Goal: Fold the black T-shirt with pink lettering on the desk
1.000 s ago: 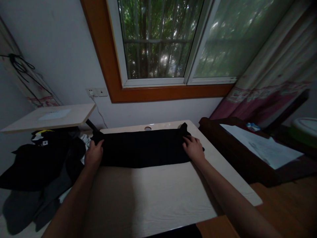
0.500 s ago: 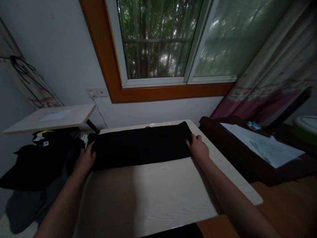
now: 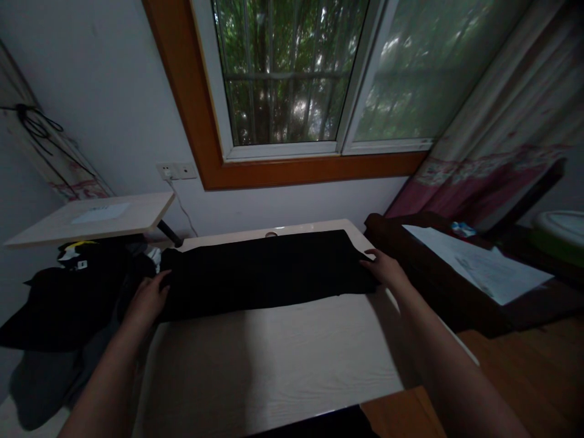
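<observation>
A black folded garment lies as a long strip across the far part of the pale wooden table. Its exact kind cannot be made out in the dark. At its left end, my left hand has thumb and fingers closed on the fabric. My right hand pinches the right end, which is drawn out toward the table's right edge. The fingertips of both hands are partly lost against the black cloth.
A heap of dark clothes lies at the left, below a small raised shelf with a paper on it. At the right, a dark brown piece of furniture bears a large paper sheet. A window is ahead.
My right hand has moved right and slightly outward, and the right end of the garment has stretched with it. The strip's far edge has come slightly nearer. My left hand stays at the left end.
</observation>
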Motion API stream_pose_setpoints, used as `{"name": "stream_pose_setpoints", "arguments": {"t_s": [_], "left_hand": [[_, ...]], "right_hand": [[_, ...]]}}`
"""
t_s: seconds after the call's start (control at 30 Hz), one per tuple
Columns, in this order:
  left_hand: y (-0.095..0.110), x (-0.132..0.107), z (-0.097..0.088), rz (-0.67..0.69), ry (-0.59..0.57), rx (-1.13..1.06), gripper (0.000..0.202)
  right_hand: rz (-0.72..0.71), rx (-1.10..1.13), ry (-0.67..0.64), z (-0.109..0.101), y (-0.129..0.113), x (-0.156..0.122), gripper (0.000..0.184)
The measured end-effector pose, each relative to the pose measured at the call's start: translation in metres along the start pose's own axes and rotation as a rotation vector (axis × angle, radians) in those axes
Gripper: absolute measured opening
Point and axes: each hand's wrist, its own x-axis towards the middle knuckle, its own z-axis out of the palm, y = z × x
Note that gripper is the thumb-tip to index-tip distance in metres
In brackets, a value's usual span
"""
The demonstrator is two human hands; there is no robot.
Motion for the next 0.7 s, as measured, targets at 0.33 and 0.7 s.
{"name": "stream_pose_setpoints", "arguments": {"t_s": [0.33, 0.7], "left_hand": [[0.034, -0.047, -0.022, 0.287, 0.31, 0.205, 0.041], [0.068, -0.081, 0.003, 0.831, 0.012, 0.037, 0.041]], "right_hand": [[0.118, 0.681, -0.316, -0.022, 0.008, -0.037, 0.064], [0.049, 1.307, -0.414, -0.02, 0.007, -0.065, 0.042]]}}
